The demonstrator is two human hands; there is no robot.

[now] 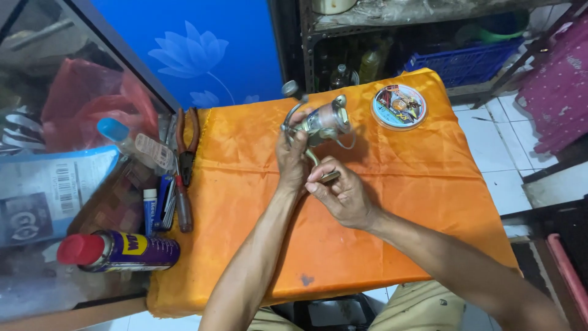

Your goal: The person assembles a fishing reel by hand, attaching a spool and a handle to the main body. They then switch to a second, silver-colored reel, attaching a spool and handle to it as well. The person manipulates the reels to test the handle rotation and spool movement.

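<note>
Fingers of the left hand [292,160] partly hide the fishing reel [323,122] it grips; right hand [340,195] pinches its foot.

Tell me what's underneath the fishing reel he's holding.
Under the fishing reel lies the orange cloth that covers the table. The left hand and right hand hold the reel; the tabletop under the cloth is hidden.

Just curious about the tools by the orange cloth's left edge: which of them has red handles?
The pliers, lying at the far end of the row of tools, handles pointing away. The screwdriver nearer the person has a dark brownish handle.
</note>
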